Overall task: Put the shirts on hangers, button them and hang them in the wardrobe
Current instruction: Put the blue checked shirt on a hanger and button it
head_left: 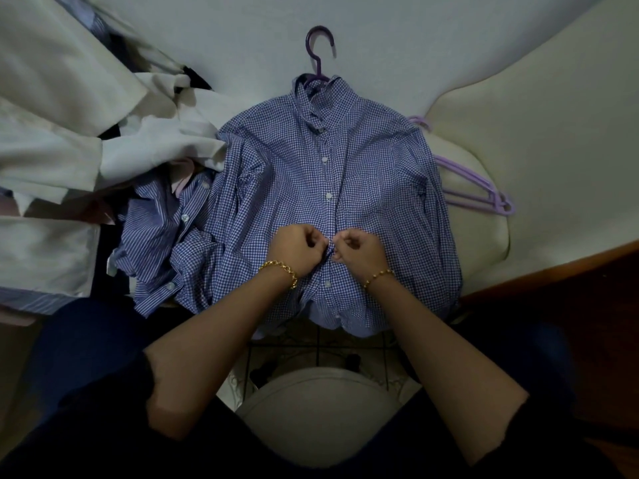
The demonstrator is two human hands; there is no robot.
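A blue checked shirt [373, 160] lies flat on the pale bed [242, 46], front up, on a dark purple hanger [320, 46] whose hook sticks out above the collar. Three white buttons show along the placket, two above my hands and one below. My left hand [299, 248] and my right hand [359, 248] meet at the placket low on the shirt, each pinching the fabric edge there. Whatever sits between the fingertips is hidden.
A blue striped shirt [162, 243] lies crumpled left of the checked one. White and pale garments [69, 133] are piled at the far left. Spare lilac hangers [473, 191] lie to the right beside a cream pillow [536, 133]. A wooden edge [570, 267] runs at the right.
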